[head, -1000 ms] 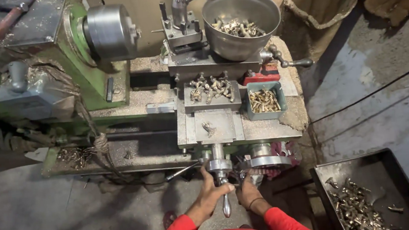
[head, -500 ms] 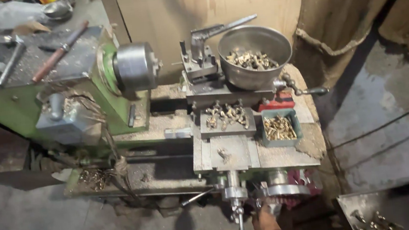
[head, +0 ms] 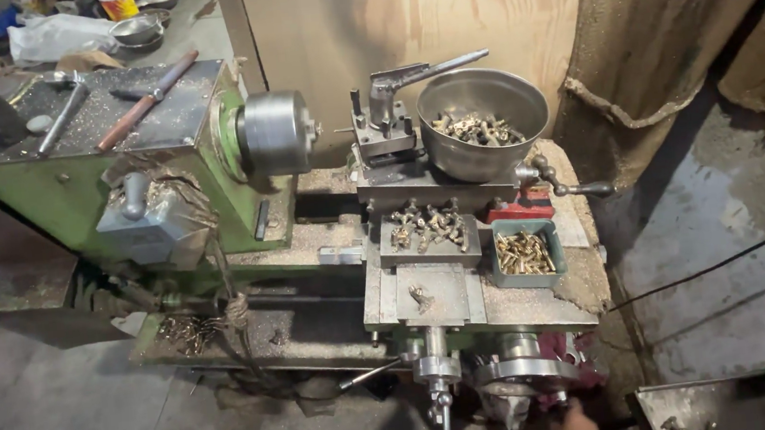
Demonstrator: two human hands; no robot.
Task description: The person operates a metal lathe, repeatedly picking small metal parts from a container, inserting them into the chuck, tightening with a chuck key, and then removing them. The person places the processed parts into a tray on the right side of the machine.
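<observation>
Looking down from the head camera, a small green lathe [head: 165,184] is seen from above, with only a sliver of one hand [head: 579,427] caught at the bottom edge of the frame. Which hand it is can be taken as the right from its place to the right of centre, but whether its fingers are spread or curled cannot be told, since most of it is cut off. The left hand is not seen at all. The visible hand is placed just below the round handwheel [head: 521,375] at the front of the carriage, near it but not clearly touching. Just to the left of that wheel, the cross-slide crank handle [head: 442,404] is seen hanging down, apart from the hand.

On the carriage, a flat tray [head: 425,250] is loaded with small brass fittings, and beside it on the right a teal plastic bin [head: 526,253] is filled with smaller brass pieces. Behind them, a steel bowl [head: 484,123] holding more brass parts is set next to the tool post [head: 383,123]. The chuck [head: 276,133] is seen at the left, facing the tool post. A metal box [head: 733,404] is partly shown on the floor at the lower right.
</observation>
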